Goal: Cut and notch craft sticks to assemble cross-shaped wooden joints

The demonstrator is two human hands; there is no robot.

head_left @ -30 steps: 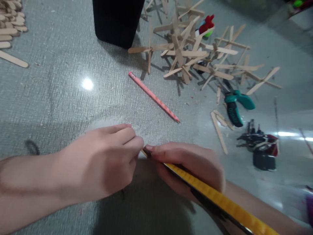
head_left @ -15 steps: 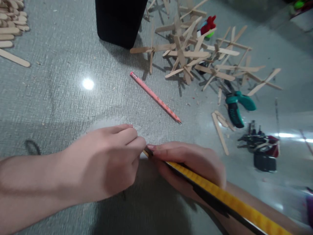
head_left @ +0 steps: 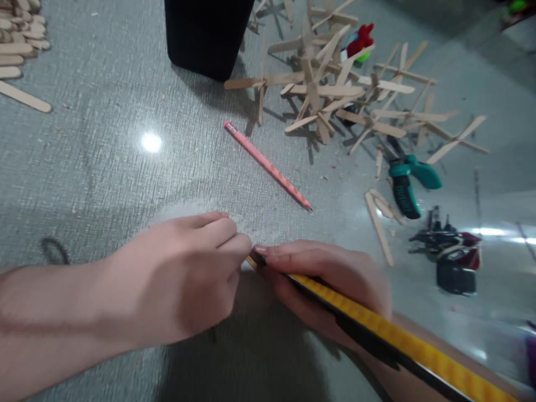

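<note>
My left hand (head_left: 188, 268) is closed, its fingers curled down around a thin piece of wood, likely a craft stick (head_left: 251, 261). Only a short end of that stick shows beyond the fingertips; the rest is hidden. My right hand (head_left: 330, 273) grips a long yellow and black tool (head_left: 377, 324) with a ribbed yellow edge, which runs out of view at lower right. Its dark front end meets the stick's end, right beside my left fingers. What kind of tool it is I cannot tell. A pink pencil (head_left: 268, 164) lies just beyond both hands.
Crossed craft-stick pieces (head_left: 318, 89) are heaped at the back right, beside a black container (head_left: 207, 39). Green-handled pliers (head_left: 404, 184), loose sticks (head_left: 379, 229) and a dark tool (head_left: 452, 251) lie to the right. Plain sticks (head_left: 20, 44) are stacked at far left.
The view has shifted very slightly. My right hand and the yellow and black tool have slid a little to the right; my left hand is nearly still.
</note>
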